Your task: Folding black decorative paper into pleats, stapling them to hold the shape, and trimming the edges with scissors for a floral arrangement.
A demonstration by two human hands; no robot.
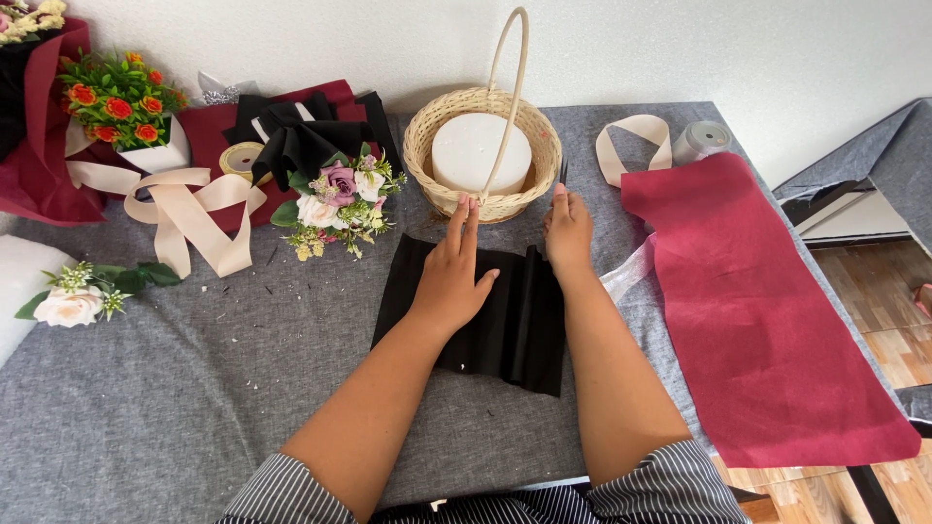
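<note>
The left hand (452, 277) lies flat, fingers spread and released, pressing on a black sheet (485, 315) that is folded into pleats on the grey worktop (194, 388). Its fingertips reach the far edge of the sheet, just before the wicker basket (482, 155). The right hand (568, 231) sits at the sheet's far right corner with its grip clenched on a thin dark tool (563, 173) — scissors, it seems, though too little shows to be sure — whose tip points up beside the basket's rim.

Inside the basket sits a white round foam block (481, 153). To the right lies a dark red sheet (757, 311), with cream ribbon (633, 141) at its far end. On the left, a small bouquet of pale and purple flowers (340, 202) rests near the black sheet — further left, a wide cream ribbon (189, 209).
</note>
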